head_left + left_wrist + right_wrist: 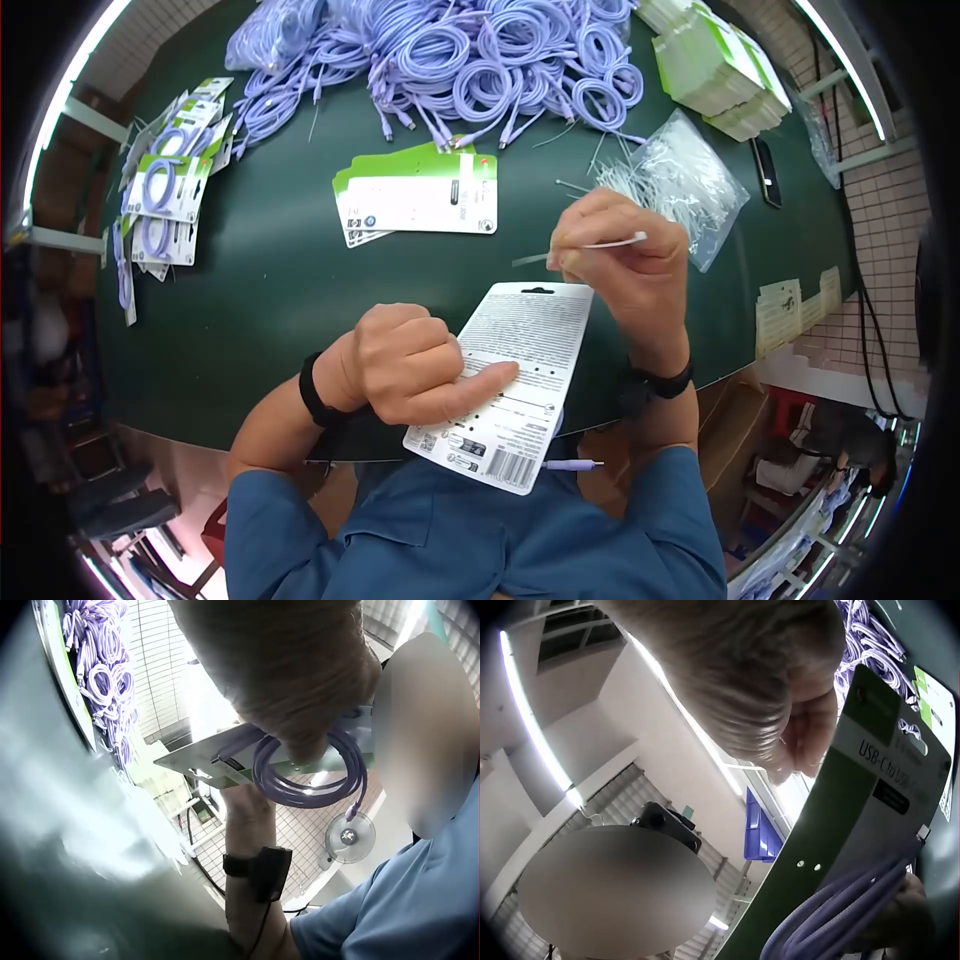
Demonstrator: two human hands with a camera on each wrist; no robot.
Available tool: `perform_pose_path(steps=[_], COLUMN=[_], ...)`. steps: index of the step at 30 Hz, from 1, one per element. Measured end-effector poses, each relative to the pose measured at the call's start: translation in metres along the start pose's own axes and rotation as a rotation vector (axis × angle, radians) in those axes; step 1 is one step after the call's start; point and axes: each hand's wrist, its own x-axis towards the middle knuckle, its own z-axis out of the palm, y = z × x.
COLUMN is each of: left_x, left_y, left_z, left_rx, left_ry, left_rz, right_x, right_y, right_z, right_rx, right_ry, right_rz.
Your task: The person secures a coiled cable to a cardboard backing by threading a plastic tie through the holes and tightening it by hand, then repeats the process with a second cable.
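In the head view my left hand (415,365) grips a white packaging card (535,335), thumb across its printed back. The card slants over the table's front edge, hang slot at the far end. On its other face lies a coiled purple USB cable (307,799), seen in the left wrist view. The right wrist view shows that green-and-white face, with "USB-C" lettering and two small holes. Just beyond the slot end, my right hand (635,265) pinches a thin white cable tie (612,243) between thumb and fingers.
Coiled purple cables (485,90) heap along the table's far side. Flat cards (420,205) lie mid-table, and carded cables (160,190) pile up at left. Toward the right are a bag of cable ties (690,185), stacked cards (715,75) and a black phone (767,172).
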Motion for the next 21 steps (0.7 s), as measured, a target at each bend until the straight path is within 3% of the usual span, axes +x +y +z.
perform_pose_path(steps=[4, 12, 21], left_x=[0.003, -0.001, -0.001], left_y=[0.002, 0.007, 0.005], left_z=[0.01, 0.005, 0.01], left_rx=[-0.008, 0.01, 0.0], left_ry=[0.097, 0.022, 0.029], left_rz=[0.05, 0.03, 0.035], right_x=[-0.003, -0.009, -0.007], right_y=[-0.016, -0.026, -0.025], right_z=[0.012, 0.02, 0.023], right_rx=[-0.091, -0.167, -0.211], right_ry=[-0.153, -0.316, -0.292], right_rz=[-0.132, -0.042, -0.011])
